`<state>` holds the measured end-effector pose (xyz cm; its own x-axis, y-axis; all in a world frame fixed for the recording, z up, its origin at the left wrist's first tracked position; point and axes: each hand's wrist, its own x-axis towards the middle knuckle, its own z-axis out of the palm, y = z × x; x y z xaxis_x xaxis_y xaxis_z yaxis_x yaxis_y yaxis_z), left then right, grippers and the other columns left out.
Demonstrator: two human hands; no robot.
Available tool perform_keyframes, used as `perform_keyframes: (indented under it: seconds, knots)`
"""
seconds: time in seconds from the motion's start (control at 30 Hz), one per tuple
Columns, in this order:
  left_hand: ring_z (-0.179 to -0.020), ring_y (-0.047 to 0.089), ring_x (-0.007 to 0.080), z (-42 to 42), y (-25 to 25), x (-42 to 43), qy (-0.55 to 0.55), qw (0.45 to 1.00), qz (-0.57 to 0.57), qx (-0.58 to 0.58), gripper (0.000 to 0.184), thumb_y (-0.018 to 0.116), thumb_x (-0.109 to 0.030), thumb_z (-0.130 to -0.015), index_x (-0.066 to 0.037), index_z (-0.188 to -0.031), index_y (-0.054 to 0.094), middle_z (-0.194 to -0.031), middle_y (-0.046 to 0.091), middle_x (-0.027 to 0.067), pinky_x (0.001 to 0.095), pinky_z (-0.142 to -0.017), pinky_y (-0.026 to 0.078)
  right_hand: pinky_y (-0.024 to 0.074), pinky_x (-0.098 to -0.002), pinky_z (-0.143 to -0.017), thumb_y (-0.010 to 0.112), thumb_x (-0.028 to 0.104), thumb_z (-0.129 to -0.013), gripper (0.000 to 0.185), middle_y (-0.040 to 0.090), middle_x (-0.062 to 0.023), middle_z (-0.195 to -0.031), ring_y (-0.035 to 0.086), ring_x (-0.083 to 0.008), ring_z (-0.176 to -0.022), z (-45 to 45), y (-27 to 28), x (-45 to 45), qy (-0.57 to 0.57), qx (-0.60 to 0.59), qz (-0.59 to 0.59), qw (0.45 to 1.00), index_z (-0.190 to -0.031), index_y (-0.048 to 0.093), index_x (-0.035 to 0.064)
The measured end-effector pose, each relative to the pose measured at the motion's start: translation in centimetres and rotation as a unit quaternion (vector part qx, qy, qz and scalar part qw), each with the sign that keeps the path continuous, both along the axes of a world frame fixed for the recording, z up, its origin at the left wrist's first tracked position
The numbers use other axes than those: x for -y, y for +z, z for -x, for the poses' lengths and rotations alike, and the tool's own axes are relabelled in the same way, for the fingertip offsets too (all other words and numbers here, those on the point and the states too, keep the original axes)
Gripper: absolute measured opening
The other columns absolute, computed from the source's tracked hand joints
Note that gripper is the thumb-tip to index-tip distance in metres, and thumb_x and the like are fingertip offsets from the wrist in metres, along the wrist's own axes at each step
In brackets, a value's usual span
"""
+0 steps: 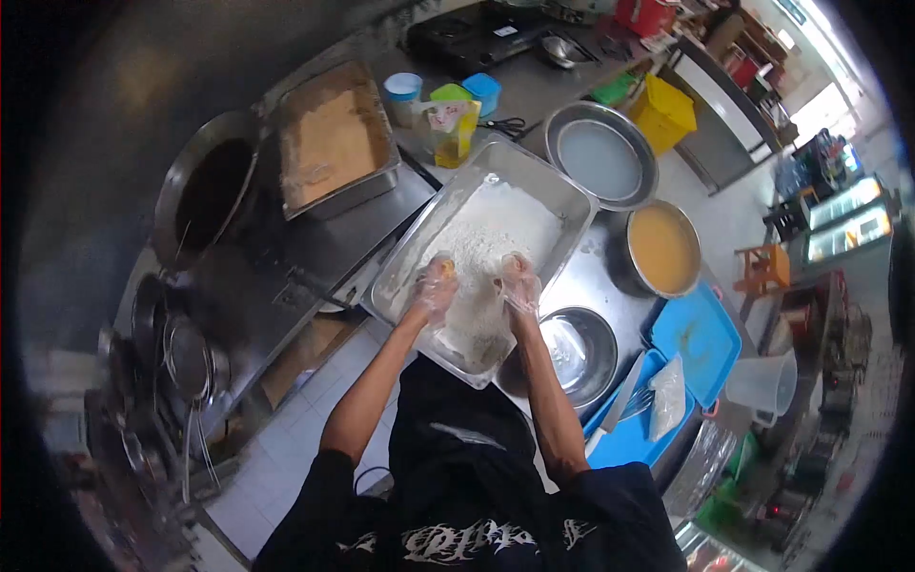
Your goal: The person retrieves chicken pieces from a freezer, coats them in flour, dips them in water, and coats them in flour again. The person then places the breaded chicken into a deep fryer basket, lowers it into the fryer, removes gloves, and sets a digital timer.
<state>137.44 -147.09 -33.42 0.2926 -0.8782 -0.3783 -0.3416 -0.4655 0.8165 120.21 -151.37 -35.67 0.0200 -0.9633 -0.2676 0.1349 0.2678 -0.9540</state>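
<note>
A deep steel tray [389, 277] in front of me holds white flour [505, 214], spread over its bottom. My left hand [437, 288], in a clear plastic glove, is over the left side of the flour with its fingers curled closed. Small yellowish bits show at its fingertips, too small to name. My right hand [519, 286], gloved the same way, is near the tray's right wall, also with curled fingers and a yellowish bit at the tips. What lies inside either hand is hidden.
Right of the tray stand a bowl of cloudy liquid [600, 160], a pot of orange-tan liquid [662, 250], a steel bowl [579, 355] and blue trays [701, 338] with a knife [615, 405]. On the left are a breadcrumb-like tray [334, 143] and a wok of dark liquid [214, 195].
</note>
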Motion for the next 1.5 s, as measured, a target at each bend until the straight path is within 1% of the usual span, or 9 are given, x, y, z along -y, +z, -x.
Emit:
perform_keyframes:
  seconds: [0.2,0.27,0.37,0.57,0.87,1.13,1.3,1.43,1.5]
  knots:
    - [-0.113,0.047,0.0233,0.4,-11.6,8.5,-0.272,0.958,0.085,0.012,0.045,0.049,-0.03,-0.089,-0.004,-0.125,0.044,-0.121,0.052,0.0134,0.0334,-0.096,0.038,0.0425,-0.0267,-0.061,0.051,0.037,-0.088,0.037,0.052,-0.0012,-0.077,0.051,-0.0107,-0.07,-2.1,-4.6,1.5,-0.114,-0.099,0.047,0.987,-0.103,0.058,0.0036]
    - [-0.114,0.046,0.0229,-0.2,-10.8,6.9,-0.271,0.942,0.145,0.135,0.042,0.051,-0.027,-0.088,-0.002,-0.122,0.047,-0.12,0.052,0.0124,0.0327,-0.095,0.038,0.0326,-0.0347,-0.089,0.043,0.042,-0.09,0.048,0.042,-0.0096,-0.117,0.041,-0.0224,-0.106,-1.5,-1.5,1.7,-0.022,-0.183,-0.005,0.983,-0.123,0.044,0.0056]
    - [-0.105,0.052,0.0227,-1.8,-9.5,5.5,-0.171,0.955,0.114,-0.216,0.034,0.053,-0.022,-0.087,0.0,-0.113,0.052,-0.11,0.055,0.0118,0.0302,-0.09,0.041,0.028,-0.0392,-0.103,0.046,0.035,-0.09,0.053,0.034,-0.0166,-0.138,0.035,-0.0289,-0.126,-2.7,-1.6,2.3,-0.033,-0.222,0.017,0.974,-0.133,0.037,0.006]
    - [-0.075,0.055,0.0253,-0.3,4.6,5.4,-0.265,0.934,0.202,-0.126,0.016,0.055,-0.013,-0.084,0.002,-0.084,0.059,-0.078,0.057,0.0115,0.0363,-0.065,0.042,0.0258,-0.0323,-0.103,0.063,0.032,-0.08,0.079,0.03,-0.0196,-0.14,0.031,-0.0281,-0.128,-7.5,7.4,5.8,-0.221,-0.337,0.036,0.915,-0.139,0.02,0.0005]
    - [-0.077,0.054,0.0285,0.0,-0.9,4.2,-0.3,0.912,0.261,-0.099,0.014,0.055,-0.013,-0.081,-0.003,-0.09,0.058,-0.083,0.056,0.0128,0.0395,-0.07,0.043,0.0284,-0.0303,-0.102,0.071,0.042,-0.07,0.106,0.024,-0.0292,-0.139,0.03,-0.0331,-0.128,-5.6,6.5,6.9,-0.124,-0.509,0.082,0.848,-0.138,0.006,-0.0071]
    - [-0.128,0.027,0.0404,-3.0,-9.8,14.3,-0.478,0.831,0.063,0.277,0.105,0.073,-0.021,-0.063,-0.016,-0.143,0.005,-0.143,0.014,0.026,0.0445,-0.102,0.031,0.0242,-0.0445,-0.105,0.05,0.074,-0.064,0.105,0.031,-0.0234,-0.135,0.03,-0.0374,-0.127,-1.9,-4.8,6.2,0.263,-0.556,-0.016,0.788,-0.132,0.03,-0.0035]
    - [-0.126,0.032,0.0378,-3.1,-12.3,14.8,-0.472,0.87,0.032,0.141,0.12,0.079,-0.01,-0.05,-0.018,-0.143,0.003,-0.142,0.013,0.0262,0.0438,-0.097,0.037,0.0321,-0.041,-0.099,0.059,0.063,-0.066,0.099,0.045,-0.0215,-0.122,0.041,-0.0332,-0.119,-4.7,-7.3,8.1,0.231,-0.408,-0.041,0.882,-0.128,0.032,-0.0084]
    - [-0.11,0.047,0.0372,-3.5,-14.3,13.7,-0.517,0.845,-0.085,0.105,0.073,0.068,-0.008,-0.059,-0.007,-0.124,0.033,-0.121,0.04,0.0257,0.0411,-0.088,0.043,0.0355,-0.0363,-0.096,0.065,0.045,-0.074,0.087,0.046,-0.0223,-0.119,0.045,-0.0316,-0.113,-7.0,-12.4,5.8,0.038,-0.367,0.144,0.918,-0.129,0.027,-0.011]
    - [-0.102,0.054,0.0369,-3.8,-12.8,14.1,-0.551,0.819,-0.122,0.104,0.053,0.063,-0.007,-0.064,-0.002,-0.114,0.049,-0.111,0.053,0.0255,0.0397,-0.084,0.045,0.0295,-0.0366,-0.102,0.06,0.043,-0.08,0.081,0.043,-0.0225,-0.123,0.041,-0.0312,-0.118,-7.2,-11.5,4.7,-0.021,-0.079,-0.069,0.994,-0.134,0.023,-0.005]
